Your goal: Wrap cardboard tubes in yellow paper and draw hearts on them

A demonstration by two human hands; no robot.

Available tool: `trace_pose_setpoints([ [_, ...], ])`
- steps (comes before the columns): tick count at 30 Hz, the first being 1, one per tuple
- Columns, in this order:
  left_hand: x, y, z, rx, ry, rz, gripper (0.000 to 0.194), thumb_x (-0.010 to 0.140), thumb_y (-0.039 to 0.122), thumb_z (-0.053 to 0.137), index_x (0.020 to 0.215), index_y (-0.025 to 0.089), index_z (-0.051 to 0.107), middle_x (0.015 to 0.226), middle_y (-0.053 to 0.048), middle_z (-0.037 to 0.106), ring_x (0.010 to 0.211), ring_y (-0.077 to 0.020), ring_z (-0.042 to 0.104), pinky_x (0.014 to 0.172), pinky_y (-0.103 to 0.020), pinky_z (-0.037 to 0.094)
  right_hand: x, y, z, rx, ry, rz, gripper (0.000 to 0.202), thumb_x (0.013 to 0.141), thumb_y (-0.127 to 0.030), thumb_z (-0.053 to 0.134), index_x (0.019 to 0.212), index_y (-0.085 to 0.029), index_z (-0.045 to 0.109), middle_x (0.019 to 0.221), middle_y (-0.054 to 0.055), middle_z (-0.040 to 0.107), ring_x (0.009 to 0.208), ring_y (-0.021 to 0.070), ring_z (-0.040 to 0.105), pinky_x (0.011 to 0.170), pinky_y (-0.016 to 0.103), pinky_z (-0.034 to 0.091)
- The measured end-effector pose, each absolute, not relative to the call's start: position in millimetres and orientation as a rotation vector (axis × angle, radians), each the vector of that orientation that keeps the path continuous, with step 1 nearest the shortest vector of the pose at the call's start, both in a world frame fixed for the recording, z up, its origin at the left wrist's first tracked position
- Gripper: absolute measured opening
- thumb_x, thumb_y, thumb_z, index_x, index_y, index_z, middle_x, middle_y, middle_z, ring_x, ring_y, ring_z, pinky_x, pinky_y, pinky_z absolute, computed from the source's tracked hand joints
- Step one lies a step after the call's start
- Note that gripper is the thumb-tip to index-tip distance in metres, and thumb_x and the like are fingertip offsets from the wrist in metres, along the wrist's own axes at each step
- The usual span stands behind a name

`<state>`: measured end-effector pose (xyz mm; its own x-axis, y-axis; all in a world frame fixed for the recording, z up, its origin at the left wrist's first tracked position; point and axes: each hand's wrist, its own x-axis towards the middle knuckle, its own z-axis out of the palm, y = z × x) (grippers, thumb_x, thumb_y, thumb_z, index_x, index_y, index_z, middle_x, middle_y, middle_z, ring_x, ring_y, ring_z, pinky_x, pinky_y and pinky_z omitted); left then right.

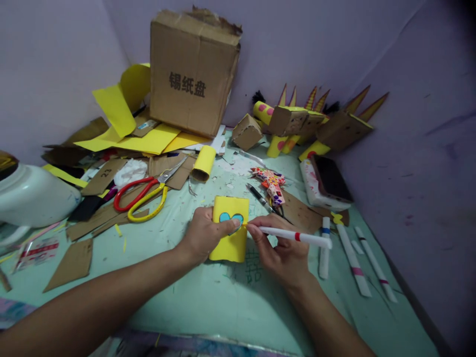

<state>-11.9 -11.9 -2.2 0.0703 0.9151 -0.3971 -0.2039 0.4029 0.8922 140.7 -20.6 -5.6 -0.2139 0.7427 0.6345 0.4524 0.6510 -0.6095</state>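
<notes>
My left hand (206, 232) grips a yellow paper-covered piece (230, 246) upright above the table, its thumb pressed on the front. A blue heart (226, 217) with a dark outline is on that front, partly hidden by the thumb. In my right hand (284, 253) is a white marker pen (277, 232) with a red band, held in a writing grip. Its tip meets the right edge of the yellow piece, near the heart. Scissors (148, 192) with one red and one yellow handle lie partly open to the left. Behind stands a short yellow tube (204, 162).
A large cardboard box (193, 74) stands at the back beside yellow sheets (148, 141). Spiked cardboard figures (297, 121), a phone (330, 176) on a white box and several markers (353, 260) are at right. A white pot-like vessel (35, 193) stands left.
</notes>
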Motion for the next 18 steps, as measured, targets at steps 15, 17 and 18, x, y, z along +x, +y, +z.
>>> trace_pose_setpoints([
  [15, -12.9, -12.9, -0.5, 0.808, 1.208, 0.958, 0.024, 0.054, 0.029, 0.074, 0.067, 0.013, 0.063, 0.059, -0.002, 0.063, 0.052, -0.0148, 0.056, 0.048, -0.026, 0.046, 136.7, -25.2, -7.6, -0.912, -1.856, 0.465, 0.010, 0.080, -0.010, 0.057, 0.080, -0.019, 0.061, 0.067, 0.001, 0.063, 0.056, 0.0135, 0.057, 0.051, 0.026, 0.045],
  [17, -13.5, -13.1, -1.6, 0.818, 1.213, 0.952, 0.023, 0.055, 0.030, 0.073, 0.067, 0.013, 0.063, 0.060, -0.002, 0.062, 0.052, -0.0148, 0.056, 0.048, -0.026, 0.046, 134.9, -26.3, -8.0, -0.900, -1.858, 0.481, 0.010, 0.080, -0.009, 0.057, 0.080, -0.019, 0.061, 0.067, 0.002, 0.062, 0.057, 0.0131, 0.057, 0.051, 0.026, 0.045],
  [18, -13.7, -13.0, -2.1, 0.824, 1.218, 0.948, 0.023, 0.055, 0.030, 0.073, 0.066, 0.013, 0.063, 0.059, -0.002, 0.062, 0.052, -0.0148, 0.056, 0.048, -0.026, 0.045, 134.1, -26.8, -8.2, -0.894, -1.858, 0.491, 0.011, 0.080, -0.009, 0.057, 0.080, -0.019, 0.061, 0.067, 0.001, 0.062, 0.057, 0.0128, 0.057, 0.052, 0.026, 0.045],
])
